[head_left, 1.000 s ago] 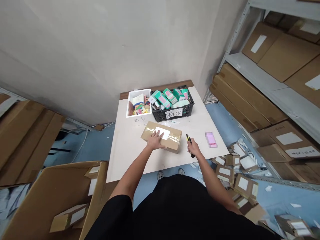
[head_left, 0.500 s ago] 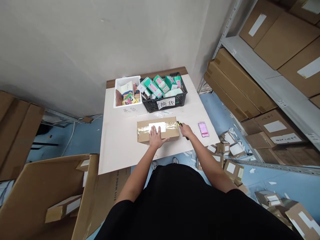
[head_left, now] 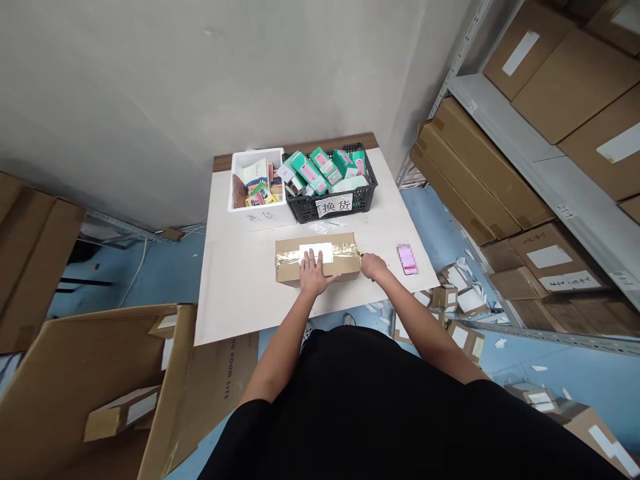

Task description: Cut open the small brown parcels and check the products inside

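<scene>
A taped brown cardboard parcel (head_left: pixel 287 260) with a white label lies in the middle of the white table (head_left: pixel 240 293). My left hand (head_left: pixel 313 270) lies flat on top of it, fingers spread over the label. My right hand (head_left: pixel 373 265) is closed round a yellow and black utility knife (head_left: pixel 359 254), whose tip meets the parcel's right end.
A white bin (head_left: pixel 240 200) and a black basket (head_left: pixel 350 200) of small boxes stand at the table's back. A pink item (head_left: pixel 408 259) lies at the right. An open carton (head_left: pixel 95 393) sits lower left. Shelves of cartons (head_left: pixel 540 153) and small parcels on the floor (head_left: pixel 463 313) are at the right.
The parcel was turned square to the table's edge under my left hand. My right hand carried the knife from the table to the parcel's right end.
</scene>
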Demonstrator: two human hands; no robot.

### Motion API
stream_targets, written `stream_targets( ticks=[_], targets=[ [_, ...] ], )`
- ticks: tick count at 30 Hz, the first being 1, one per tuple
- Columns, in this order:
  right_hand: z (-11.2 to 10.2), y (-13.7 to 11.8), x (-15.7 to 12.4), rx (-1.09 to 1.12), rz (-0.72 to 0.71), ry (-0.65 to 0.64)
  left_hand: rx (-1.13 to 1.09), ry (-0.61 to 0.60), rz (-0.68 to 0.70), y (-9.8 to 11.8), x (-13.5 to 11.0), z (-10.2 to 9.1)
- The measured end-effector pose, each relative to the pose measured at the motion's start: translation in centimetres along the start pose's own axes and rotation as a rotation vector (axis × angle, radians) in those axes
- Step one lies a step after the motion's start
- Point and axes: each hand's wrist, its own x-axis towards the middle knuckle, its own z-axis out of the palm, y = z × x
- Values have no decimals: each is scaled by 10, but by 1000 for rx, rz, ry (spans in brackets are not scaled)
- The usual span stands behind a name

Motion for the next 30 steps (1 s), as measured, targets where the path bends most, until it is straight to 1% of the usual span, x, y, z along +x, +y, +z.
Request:
stream_targets(
  ticks=[3,4,6,8,10,13,16,18,22,26,30],
  targets=[
    [16,22,-14,29,-25,-94,-14,9,11,0,2,1],
    [20,30,-17,62,-19,-89,-15,11,13,0,2,0],
    [22,45,-20,138,21,9,-10,15,17,0,2,0],
    [17,50,-18,195,48,114,1,16,19,0,1,-1],
    [7,45,-12,214,27,147,14,15,19,0,0,-2],
    [-6,21,2,196,-36,129,30,16,16,0,-2,-3],
    [-9,-3,14,158,-50,70,36,13,18,-1,-2,-3],
    [-6,-12,18,118,-43,79,35,5,16,-2,-2,-3],
    [2,-15,17,41,-28,175,36,-10,-1,-1,-2,-4],
    [2,-13,14,56,5,144,36,-1,5,0,-4,-5],
    [-8,-17,16,55,7,139,35,2,8,1,-3,-5]
  ],
)
